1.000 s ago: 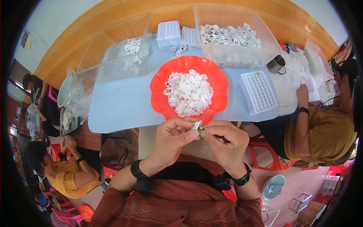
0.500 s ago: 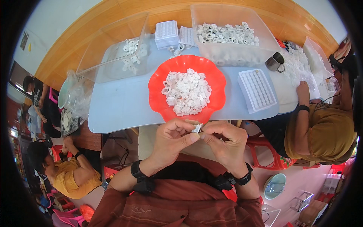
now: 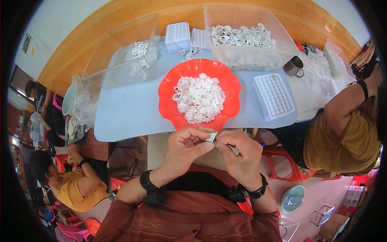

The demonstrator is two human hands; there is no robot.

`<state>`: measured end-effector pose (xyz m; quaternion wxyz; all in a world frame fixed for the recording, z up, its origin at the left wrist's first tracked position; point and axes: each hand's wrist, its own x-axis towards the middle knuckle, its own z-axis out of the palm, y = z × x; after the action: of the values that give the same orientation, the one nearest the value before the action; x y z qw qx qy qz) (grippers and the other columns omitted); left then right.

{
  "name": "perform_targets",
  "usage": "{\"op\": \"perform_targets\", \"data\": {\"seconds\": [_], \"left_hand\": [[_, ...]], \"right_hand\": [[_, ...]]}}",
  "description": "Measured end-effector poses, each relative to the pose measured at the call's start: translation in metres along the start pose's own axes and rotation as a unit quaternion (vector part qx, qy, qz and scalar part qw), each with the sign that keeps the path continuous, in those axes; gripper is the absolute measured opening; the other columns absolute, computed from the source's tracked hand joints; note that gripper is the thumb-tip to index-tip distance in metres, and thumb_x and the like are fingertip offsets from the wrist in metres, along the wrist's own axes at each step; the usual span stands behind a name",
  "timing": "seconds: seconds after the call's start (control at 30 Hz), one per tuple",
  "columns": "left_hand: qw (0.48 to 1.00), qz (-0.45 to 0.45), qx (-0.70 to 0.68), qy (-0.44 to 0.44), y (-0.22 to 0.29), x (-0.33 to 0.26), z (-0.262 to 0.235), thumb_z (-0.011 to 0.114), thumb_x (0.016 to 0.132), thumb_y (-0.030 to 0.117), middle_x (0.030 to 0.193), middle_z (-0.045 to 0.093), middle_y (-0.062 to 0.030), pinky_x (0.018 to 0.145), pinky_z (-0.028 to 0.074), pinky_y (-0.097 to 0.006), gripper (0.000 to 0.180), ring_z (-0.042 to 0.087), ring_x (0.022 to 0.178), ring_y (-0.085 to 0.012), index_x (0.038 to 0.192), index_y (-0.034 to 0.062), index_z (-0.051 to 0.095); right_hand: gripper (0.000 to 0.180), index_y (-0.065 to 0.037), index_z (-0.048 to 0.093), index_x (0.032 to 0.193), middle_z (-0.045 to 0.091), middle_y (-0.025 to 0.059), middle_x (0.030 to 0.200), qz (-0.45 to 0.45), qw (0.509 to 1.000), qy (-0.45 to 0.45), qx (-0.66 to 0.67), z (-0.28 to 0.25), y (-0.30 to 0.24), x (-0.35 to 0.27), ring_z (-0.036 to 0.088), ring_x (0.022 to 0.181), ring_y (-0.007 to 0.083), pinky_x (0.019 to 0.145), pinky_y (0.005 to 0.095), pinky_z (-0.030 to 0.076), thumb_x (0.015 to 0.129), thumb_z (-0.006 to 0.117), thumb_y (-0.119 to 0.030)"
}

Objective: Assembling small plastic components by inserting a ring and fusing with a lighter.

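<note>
Just in front of the table's near edge, a small white plastic part [image 3: 211, 137] is held between both hands. The thumb and forefinger of my left hand [image 3: 185, 146] pinch it from the left. From the right, my right hand [image 3: 241, 152] closes its thumb and forefinger at the part's edge; its fingertips hide some of it. Right beyond my hands stands a red scalloped bowl [image 3: 165, 92], with a heap of small white plastic parts [image 3: 201, 99] in it.
A clear bin [image 3: 94, 66] with some white parts stands back left, a fuller one [image 3: 250, 56] back right. White trays [image 3: 177, 34] are stacked between them; another white tray [image 3: 275, 97] lies to the right, near a metal mug [image 3: 294, 66]. Co-workers [image 3: 342, 137] sit on both sides.
My hands stay almost in place, with the small part tilted slightly differently. The co-worker at the right has raised an arm from the table toward the head.
</note>
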<state>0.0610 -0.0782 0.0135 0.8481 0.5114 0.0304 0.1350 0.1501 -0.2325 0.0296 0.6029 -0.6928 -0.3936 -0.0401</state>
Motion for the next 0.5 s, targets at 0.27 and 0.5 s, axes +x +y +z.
{"op": "perform_targets", "data": {"seconds": [0.27, 0.5], "left_hand": [[1.0, -0.002, 0.013, -0.024, 0.0, -0.001, -0.002, 0.069, 0.092, -0.002, 0.117, 0.066, -0.0139, 0.095, 0.054, -0.034, 0.019, 0.065, 0.107, -0.0175, 0.109, -0.001, 0.061], [0.998, -0.04, -0.012, -0.055, 0.005, -0.002, 0.002, 0.068, 0.094, 0.0, 0.114, 0.068, -0.0136, 0.09, 0.057, -0.032, 0.018, 0.066, 0.103, -0.0171, 0.109, -0.0012, 0.06]], "right_hand": [[0.014, -0.002, 0.065, 0.091, 0.071, 0.007, 0.09, 0.151, 0.98, -0.013, 0.132, -0.001, 0.003, -0.002, 0.069, 0.081, 0.0133, 0.072, 0.0288, 0.057, 0.083, 0.075, 0.005], [0.018, 0.001, 0.065, 0.096, 0.066, 0.0084, 0.089, 0.144, 0.953, -0.052, 0.262, -0.012, 0.009, 0.006, 0.07, 0.082, 0.0158, 0.073, 0.0279, 0.057, 0.083, 0.076, 0.004]]}}
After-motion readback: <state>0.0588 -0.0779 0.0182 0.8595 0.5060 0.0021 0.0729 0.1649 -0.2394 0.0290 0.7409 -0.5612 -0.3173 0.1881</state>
